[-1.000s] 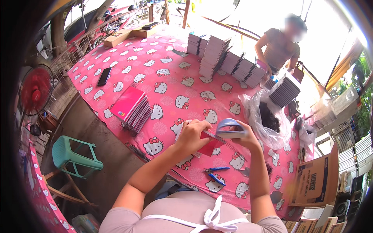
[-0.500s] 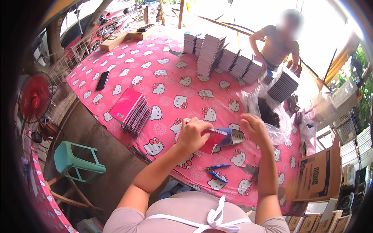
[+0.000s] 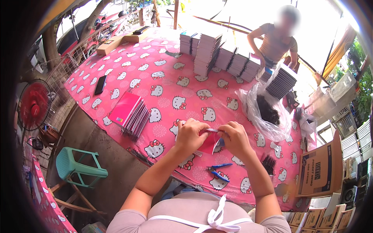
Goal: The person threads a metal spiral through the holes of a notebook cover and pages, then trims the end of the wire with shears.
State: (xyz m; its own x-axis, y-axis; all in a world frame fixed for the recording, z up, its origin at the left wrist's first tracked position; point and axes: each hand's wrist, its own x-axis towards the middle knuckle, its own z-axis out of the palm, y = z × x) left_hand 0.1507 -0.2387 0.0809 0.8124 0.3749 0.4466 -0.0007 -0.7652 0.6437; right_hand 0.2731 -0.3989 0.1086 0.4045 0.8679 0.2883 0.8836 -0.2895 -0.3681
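My left hand [image 3: 190,136] grips a small red-covered notebook [image 3: 210,144] above the table, fingers over its top and thumb at the edge. My right hand [image 3: 235,139] is closed in a pinch at the same notebook's upper edge, close to the left fingertips. Whether a thin wire lies between those fingers is too small to tell. A blue patch shows under the right hand, mostly covered by it. Blue-handled cutting pliers [image 3: 219,171] lie nearer to me. Black spiral coils [image 3: 268,164] rest by my right forearm.
A pink patterned cloth [image 3: 167,103] covers the table. Pink spiral notebooks [image 3: 130,112] are stacked at left, near a phone [image 3: 100,84]. Tall notebook stacks [image 3: 208,54] stand at the back. A plastic bag [image 3: 283,130] holds black coils. Across the table stands a person [image 3: 276,42].
My right hand has come left and now pinches the notebook's edge beside my left hand. The left hand keeps its grip. Black coils by my right forearm show more plainly.
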